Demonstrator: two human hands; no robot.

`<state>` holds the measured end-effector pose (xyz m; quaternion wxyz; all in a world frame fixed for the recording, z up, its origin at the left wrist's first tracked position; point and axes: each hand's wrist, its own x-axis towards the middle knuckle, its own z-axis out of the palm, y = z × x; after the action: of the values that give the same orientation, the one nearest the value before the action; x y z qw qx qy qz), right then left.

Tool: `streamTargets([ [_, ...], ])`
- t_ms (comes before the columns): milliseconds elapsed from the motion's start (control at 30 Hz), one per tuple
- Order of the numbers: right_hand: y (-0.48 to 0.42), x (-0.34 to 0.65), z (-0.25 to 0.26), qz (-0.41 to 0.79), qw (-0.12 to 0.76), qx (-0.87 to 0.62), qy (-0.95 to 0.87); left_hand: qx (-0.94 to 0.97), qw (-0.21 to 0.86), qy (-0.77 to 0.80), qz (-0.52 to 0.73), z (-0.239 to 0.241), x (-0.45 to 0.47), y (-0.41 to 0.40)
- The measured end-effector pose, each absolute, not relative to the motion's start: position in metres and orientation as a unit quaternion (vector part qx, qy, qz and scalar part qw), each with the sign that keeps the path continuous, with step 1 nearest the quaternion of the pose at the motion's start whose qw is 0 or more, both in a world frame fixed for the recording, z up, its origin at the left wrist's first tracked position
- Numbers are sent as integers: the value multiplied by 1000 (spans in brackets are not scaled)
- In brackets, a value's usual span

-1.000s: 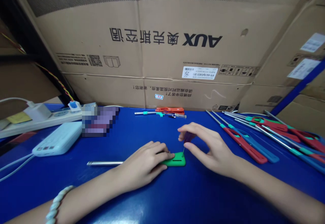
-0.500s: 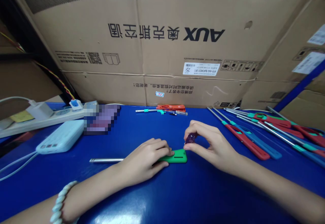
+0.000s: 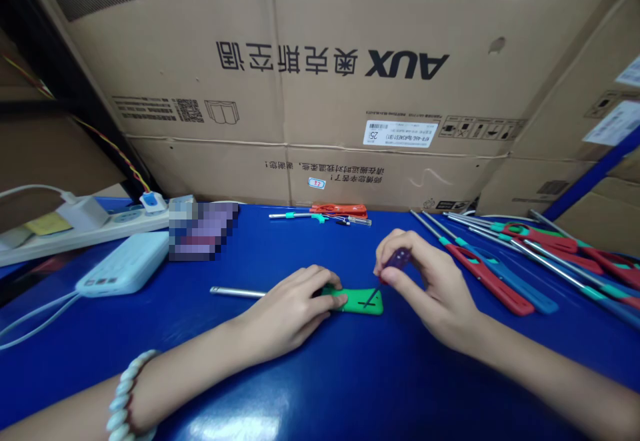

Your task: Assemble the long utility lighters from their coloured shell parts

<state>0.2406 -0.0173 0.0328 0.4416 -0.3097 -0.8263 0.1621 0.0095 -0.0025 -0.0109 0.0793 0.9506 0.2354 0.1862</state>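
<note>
A green long-necked lighter [image 3: 373, 299] lies flat on the blue table, its metal tube pointing left. My left hand [image 3: 303, 304] is closed on the handle and presses it down, covering its middle part. In my right hand [image 3: 425, 274] is a small screwdriver [image 3: 400, 259] with a purple handle, pinched between thumb and fingers. Its thin shaft slants down to the left, with the tip at the slot near the handle's right end. Whether the tip is inside the slot or only over it, I cannot tell.
Several red and blue long lighters [image 3: 493, 277] lie at the right. At the back rests an opened orange lighter [image 3: 340, 210] with loose parts. A light blue power bank [image 3: 125, 267], a power strip [image 3: 125, 217] and a pixelated object [image 3: 205, 231] are at the left. Cardboard [image 3: 310, 107] stands behind.
My right hand has turned, so the screwdriver's shaft now shows with its tip at the green handle. The lighter and my left hand have shifted slightly right and away from me.
</note>
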Motion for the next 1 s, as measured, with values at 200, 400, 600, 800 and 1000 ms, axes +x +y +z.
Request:
streamTargets([
  [200,-17,239,29,100,425,-310,-844,955,79,231,169,-11,13,-3],
  [400,-13,232,9,10,169,-331,-928,949,73,214,221,-10,9,-2],
  [600,-9,231,1,-67,74,-329,-939,922,33,211,323,-4,3,-5],
  [800,-9,231,1,-61,53,-310,-947,926,11,198,322,-5,4,-6],
  [1000,1,243,22,-113,76,-427,-894,925,10,195,327,-4,3,-6],
])
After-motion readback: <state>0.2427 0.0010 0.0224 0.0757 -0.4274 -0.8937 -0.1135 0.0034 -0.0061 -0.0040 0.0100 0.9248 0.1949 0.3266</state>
